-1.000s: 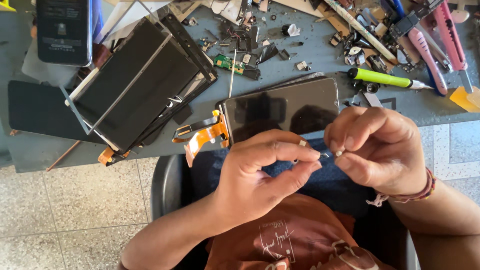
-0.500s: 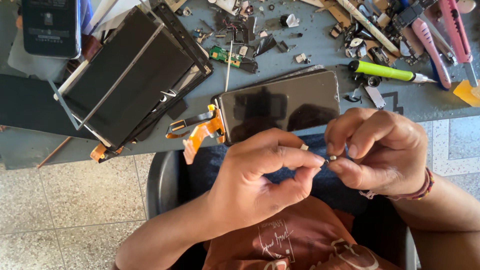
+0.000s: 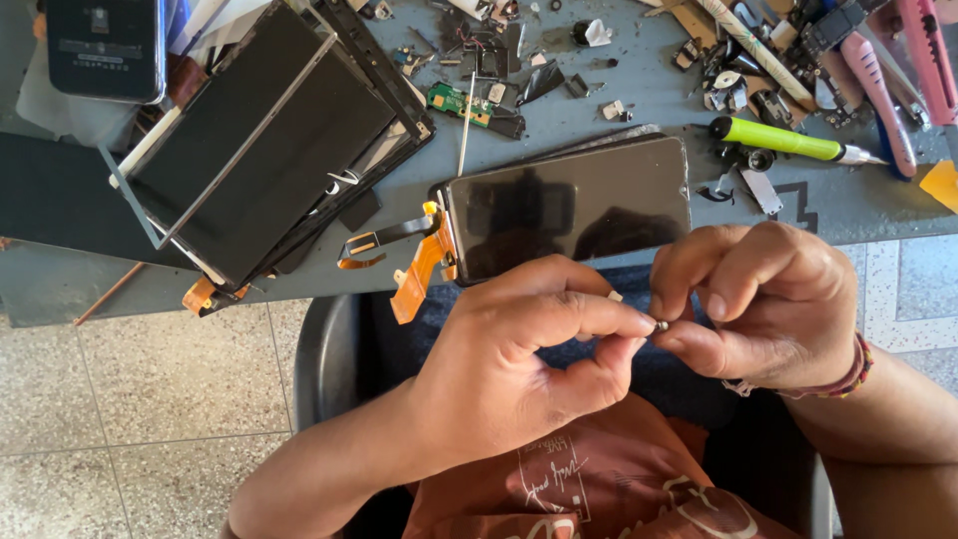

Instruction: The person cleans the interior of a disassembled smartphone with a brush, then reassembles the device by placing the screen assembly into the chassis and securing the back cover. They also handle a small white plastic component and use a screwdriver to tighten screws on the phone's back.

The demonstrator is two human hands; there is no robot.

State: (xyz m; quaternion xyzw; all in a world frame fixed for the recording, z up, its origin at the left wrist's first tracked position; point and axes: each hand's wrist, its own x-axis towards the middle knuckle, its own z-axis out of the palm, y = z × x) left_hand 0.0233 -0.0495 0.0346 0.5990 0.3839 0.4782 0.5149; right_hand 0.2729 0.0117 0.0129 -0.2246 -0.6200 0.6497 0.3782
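Between our two thumbs, over the lap: one small metal part, too small to identify, pinched at the meeting fingertips.

Left hand: thumb and forefinger closed together, tips touching the part from the left. A pale sliver shows just above its forefinger; we cannot tell what it is.

Right hand: fingers curled and closed, thumb and forefinger clamped on the part from the right; bead bracelet at the wrist.

Step in hand, as we judge it: fine handling of a tiny component, either passing it across or turning it to orient it. The next move would call for a steady pinch and very little travel, since a slip drops the part into the lap.

Just beyond both hands: phone screen, dark face up, at the table edge, with an orange flex cable hanging off its left end.

Beyond the left hand: stacked dark panels; farther, a dark phone; a green circuit board.

Beyond the right hand: green-handled screwdriver, pink tools, loose scraps.
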